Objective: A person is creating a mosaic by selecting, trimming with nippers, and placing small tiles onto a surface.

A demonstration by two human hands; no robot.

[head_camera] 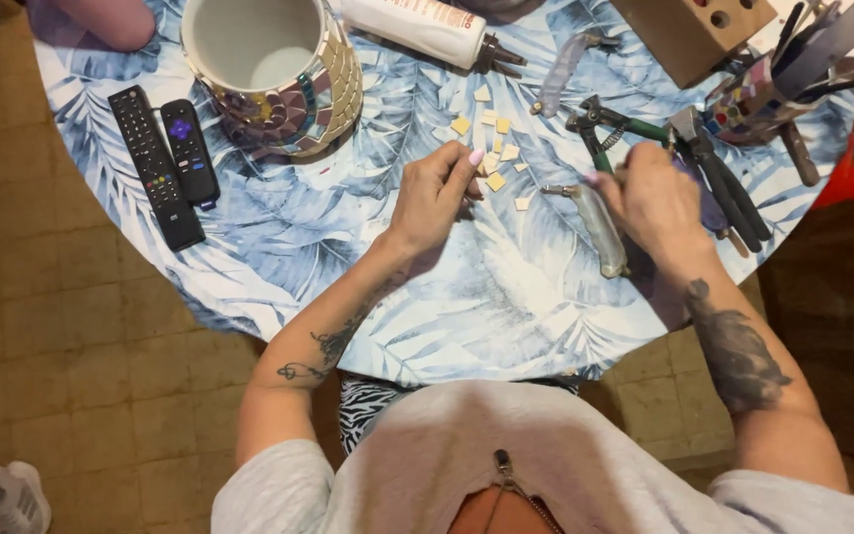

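Note:
My left hand (434, 195) rests on a round table with a blue leaf-print cloth (506, 297); its fingers pinch a small pale tile piece (486, 162) among several loose cream tile pieces (499, 138). My right hand (656, 203) grips the handles of green-handled nippers (600, 133), whose jaws point away from me. A pot covered in mosaic tiles (279, 69) stands at the back left.
Two black remotes (165, 158) lie at the table's left. A white glue tube (422, 25), a clear tube (600, 227), dark pliers (724, 178), a wooden block (694, 30) and a cup of tools (773, 89) crowd the back and right. Tiled floor lies below.

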